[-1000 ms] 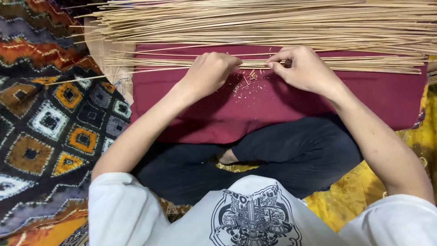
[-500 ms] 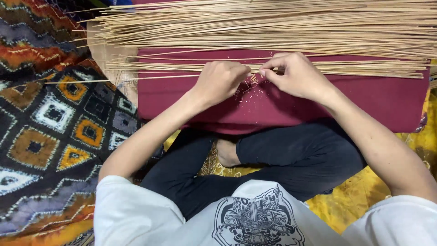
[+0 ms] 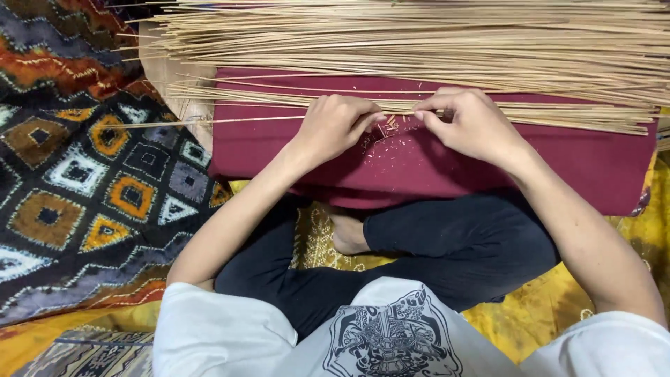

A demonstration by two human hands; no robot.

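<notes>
While both hands are pinching one thin pale bamboo stick [image 3: 279, 119] lying crosswise on the maroon cloth pad [image 3: 433, 167], the left hand [image 3: 335, 126] and right hand [image 3: 469, 124] are gripping it near its middle.

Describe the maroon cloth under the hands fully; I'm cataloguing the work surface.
The maroon cloth is a plain, dark red fabric lying flat and smooth over a low raised surface in front of the crossed legs. Thin pale sticks cover its far edge. Small pale shavings speckle its middle, below the left hand and right hand, which rest on it pinching a stick.
</notes>
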